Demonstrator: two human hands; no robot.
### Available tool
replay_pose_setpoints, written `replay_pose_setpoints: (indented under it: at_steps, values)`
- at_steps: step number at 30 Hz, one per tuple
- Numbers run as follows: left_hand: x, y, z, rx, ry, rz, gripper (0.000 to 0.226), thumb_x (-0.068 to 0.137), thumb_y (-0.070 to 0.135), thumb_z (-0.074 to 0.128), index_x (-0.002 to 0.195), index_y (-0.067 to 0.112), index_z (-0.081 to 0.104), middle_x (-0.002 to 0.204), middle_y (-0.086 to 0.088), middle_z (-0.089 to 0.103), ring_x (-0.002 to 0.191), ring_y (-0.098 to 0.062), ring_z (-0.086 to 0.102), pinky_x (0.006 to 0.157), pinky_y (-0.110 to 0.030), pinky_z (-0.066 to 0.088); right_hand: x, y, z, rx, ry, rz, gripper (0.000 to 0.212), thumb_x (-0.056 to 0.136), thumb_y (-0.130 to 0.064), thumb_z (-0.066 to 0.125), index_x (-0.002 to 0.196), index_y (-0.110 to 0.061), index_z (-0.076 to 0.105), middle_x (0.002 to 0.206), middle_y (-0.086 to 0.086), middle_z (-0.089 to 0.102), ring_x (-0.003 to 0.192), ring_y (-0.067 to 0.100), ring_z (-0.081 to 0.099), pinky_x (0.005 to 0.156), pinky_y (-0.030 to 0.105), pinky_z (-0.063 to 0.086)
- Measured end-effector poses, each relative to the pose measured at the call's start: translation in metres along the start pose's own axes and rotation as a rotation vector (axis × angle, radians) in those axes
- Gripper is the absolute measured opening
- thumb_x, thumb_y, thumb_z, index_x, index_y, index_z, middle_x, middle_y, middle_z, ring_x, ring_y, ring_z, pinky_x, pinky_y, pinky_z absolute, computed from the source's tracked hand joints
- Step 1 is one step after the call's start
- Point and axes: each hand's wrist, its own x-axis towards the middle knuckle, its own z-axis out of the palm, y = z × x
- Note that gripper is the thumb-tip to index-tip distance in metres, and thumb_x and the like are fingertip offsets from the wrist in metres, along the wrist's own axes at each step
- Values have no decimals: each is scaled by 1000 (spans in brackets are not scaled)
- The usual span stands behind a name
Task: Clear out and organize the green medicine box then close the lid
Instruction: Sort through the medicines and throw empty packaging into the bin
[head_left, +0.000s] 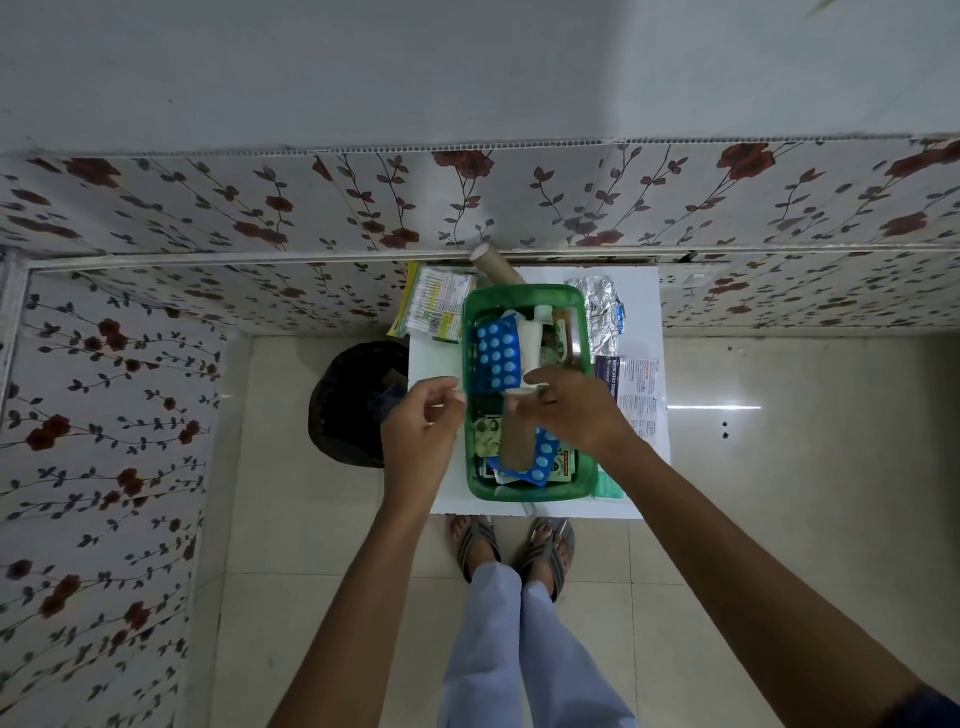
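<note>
The green medicine box (586, 467) stands without a lid on a small white table (434, 364). Inside lie blue blister packs (497, 358), a white roll (531, 343), a brown cardboard tube (517, 441) and small packets. My right hand (571, 410) is over the middle of the box, its fingers closed on the near end of the white roll. My left hand (423, 423) hovers at the box's left rim with fingers curled but apart, and I see nothing in it. No lid is visible.
On the table around the box lie a pack of cotton swabs (436, 306), another cardboard tube (493, 265) at the back, a silver foil strip (602, 306), a printed dressing pack (636, 389) and a green sheet (609, 488). A black bin (353, 410) sits on the floor to the left.
</note>
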Motion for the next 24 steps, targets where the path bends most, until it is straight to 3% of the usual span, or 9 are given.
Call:
replay_pose_setpoints:
  at_steps: [2,5,8,10,13,16,20,22,24]
  values:
    - [3,-5,-10,-43,37,-34,15,88,16,58,102,15,63,84,3,65,74,-15,64,63,-24,53,2,-4,8,-52,23,-9,43,86,-32,60,124,-13,53,110,10,70,101,24,63,88,33,50]
    - [9,-13,-26,-81,50,-64,16,88,15,57,103,15,63,86,-2,66,70,-10,63,61,-22,53,3,-13,16,17,141,-14,35,87,-21,59,120,-11,58,109,11,71,100,22,65,86,28,48]
    - [16,-20,-43,-143,59,-106,15,89,15,56,102,16,63,86,-5,67,70,-12,62,62,-25,52,1,-33,26,6,256,-92,27,87,-13,56,113,-10,64,105,10,71,87,18,64,81,21,47]
    - [22,-25,-55,-175,57,-134,12,89,15,56,98,18,64,84,-5,67,70,-14,62,61,-26,52,0,-51,38,10,301,-176,22,86,-8,56,105,-9,67,92,12,73,76,18,63,79,25,51]
    - [36,-38,-86,-219,66,-188,12,90,15,54,92,23,62,87,-4,67,70,-16,62,61,-28,51,13,-81,65,99,282,-231,17,86,-5,56,96,-9,69,80,11,70,70,25,64,75,35,54]
    - [56,-61,-129,-231,100,-235,15,90,13,53,101,14,62,88,-3,67,70,-16,61,59,-25,51,40,-106,95,192,273,-209,16,87,-5,54,90,-13,67,73,3,64,64,18,61,70,37,54]
    - [84,-97,-183,-247,153,-291,15,86,8,55,97,12,64,82,-3,66,61,-10,61,60,-25,48,70,-128,132,258,331,-172,17,86,-5,54,89,-15,68,64,-4,61,46,-6,56,59,17,50]
    - [97,-113,-201,-247,155,-309,14,85,7,55,94,12,65,77,-1,65,53,-2,59,59,-25,47,82,-137,153,305,322,-150,17,86,-5,54,88,-14,68,66,-1,63,48,-3,58,59,17,51]
    - [108,-125,-211,-252,142,-320,14,85,7,54,92,14,65,75,1,65,51,0,59,59,-24,47,96,-141,177,372,288,-107,17,87,-5,55,85,-15,67,68,1,65,55,8,61,62,28,55]
